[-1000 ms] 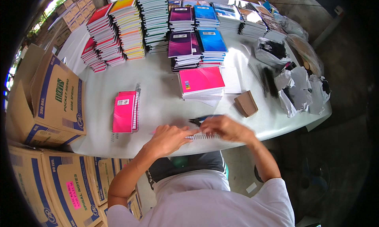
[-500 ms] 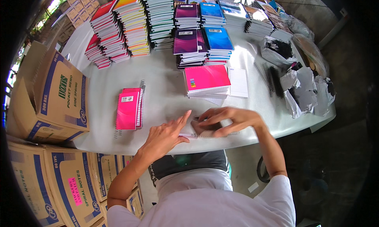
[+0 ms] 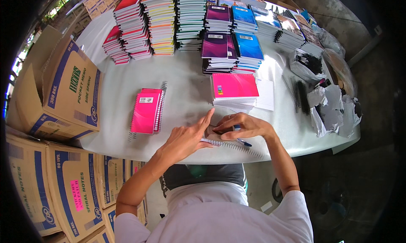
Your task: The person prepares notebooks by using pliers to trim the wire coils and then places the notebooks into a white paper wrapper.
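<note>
My left hand (image 3: 186, 139) is at the table's front edge, its fingers stretched forward and its thumb against a small spiral notebook (image 3: 205, 140), holding it down. A loose metal coil (image 3: 241, 148) runs out of the notebook's near edge to the right. Over the notebook's right part, my right hand (image 3: 245, 126) is closed, fingers bent and pinched around something dark that they mostly hide. Blue-and-white parts (image 3: 244, 142) of a slim tool or pen show by its thumb side and behind its fingers; which it is, I cannot tell. Pink spiral notebooks (image 3: 146, 112) lie to the left.
Pink-covered notebooks (image 3: 234, 86) are piled just beyond my hands, beside loose ruled sheets (image 3: 265, 95). Tall notebook stacks (image 3: 158, 25) line the back. Black coils (image 3: 302, 95) and torn white wrapping (image 3: 325, 107) lie at right. An open cardboard box (image 3: 67, 95) stands at left.
The view has shifted, so the table's things sit further right. My right hand has slowed over the notebook, and the coil and the blue-and-white parts now show clearly. My left hand stays on the notebook.
</note>
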The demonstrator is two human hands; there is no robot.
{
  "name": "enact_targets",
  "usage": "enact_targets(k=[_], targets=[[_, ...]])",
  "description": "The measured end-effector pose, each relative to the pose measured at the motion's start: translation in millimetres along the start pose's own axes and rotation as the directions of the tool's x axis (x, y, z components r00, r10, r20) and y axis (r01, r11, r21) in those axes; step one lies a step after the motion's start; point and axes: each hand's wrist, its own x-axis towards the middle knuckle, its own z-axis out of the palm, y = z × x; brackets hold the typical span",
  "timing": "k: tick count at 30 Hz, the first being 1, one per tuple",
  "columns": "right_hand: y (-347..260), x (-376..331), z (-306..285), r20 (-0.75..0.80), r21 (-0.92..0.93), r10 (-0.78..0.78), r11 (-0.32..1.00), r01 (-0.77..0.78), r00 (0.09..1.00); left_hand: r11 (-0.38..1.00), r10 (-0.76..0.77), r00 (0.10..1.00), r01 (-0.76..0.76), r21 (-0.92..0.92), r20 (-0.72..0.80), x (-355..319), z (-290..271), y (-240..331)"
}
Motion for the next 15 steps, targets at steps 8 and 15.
enact_targets(k=[8,15], targets=[[-12,2,-7,0.023,0.171,-0.045,0.984,0.040,0.999,0.992,-0.067,0.998,0.068,0.110,-0.013,2,-1,-7],[-8,4,-6,-0.040,0.176,-0.049,0.983,0.055,0.998,0.977,-0.129,0.992,0.129,0.171,-0.013,-3,-10,-16]])
